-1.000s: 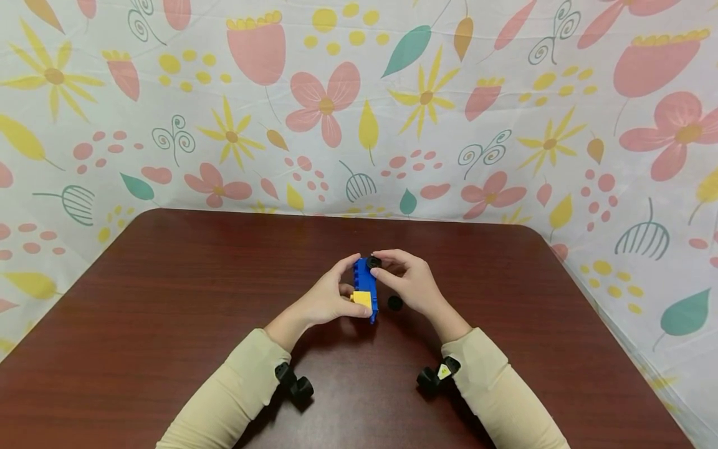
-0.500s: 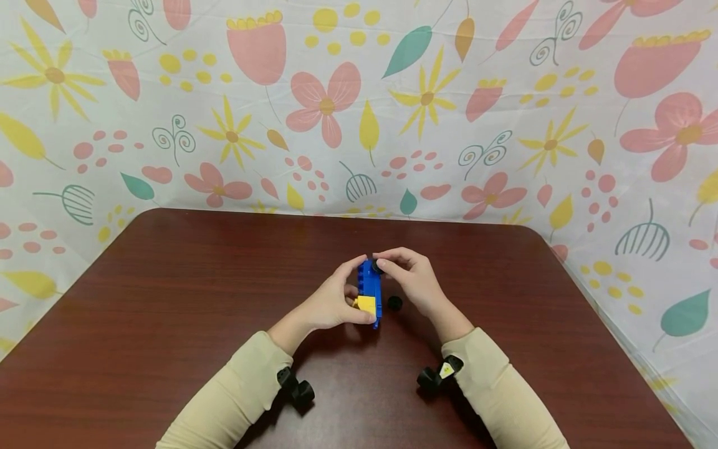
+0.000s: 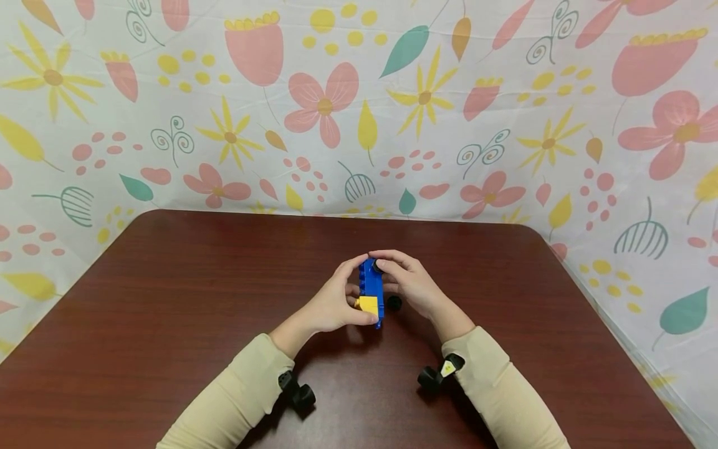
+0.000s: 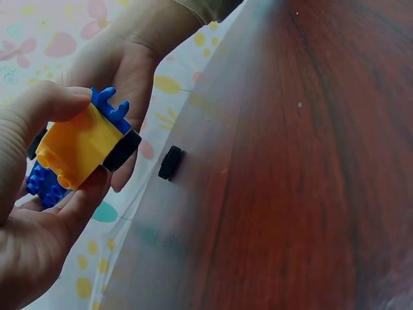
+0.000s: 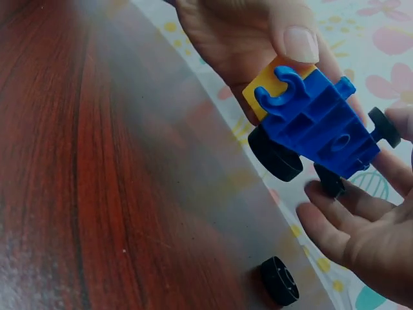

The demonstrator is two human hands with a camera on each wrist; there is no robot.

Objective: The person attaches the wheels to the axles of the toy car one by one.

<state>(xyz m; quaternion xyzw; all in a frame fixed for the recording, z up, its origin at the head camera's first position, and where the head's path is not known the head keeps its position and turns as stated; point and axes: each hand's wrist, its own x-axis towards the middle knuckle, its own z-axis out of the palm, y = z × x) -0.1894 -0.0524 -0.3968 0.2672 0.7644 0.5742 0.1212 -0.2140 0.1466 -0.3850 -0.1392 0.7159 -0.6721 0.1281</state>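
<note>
Blue and yellow, the toy car (image 3: 370, 293) sits lifted just above the brown table (image 3: 168, 299) — the left hand (image 3: 331, 302) grips its yellow end, while the right hand (image 3: 412, 284) pinches a black wheel (image 3: 377, 267) at its far end. A loose wheel (image 3: 394, 303) lies just beside it.

No readable text, label, brand, number or sign is to be found on anything in these views. A small yellow sticker (image 3: 445, 369) is seen at the right wrist, behind the hands, but its marking is too small to be read.
</note>
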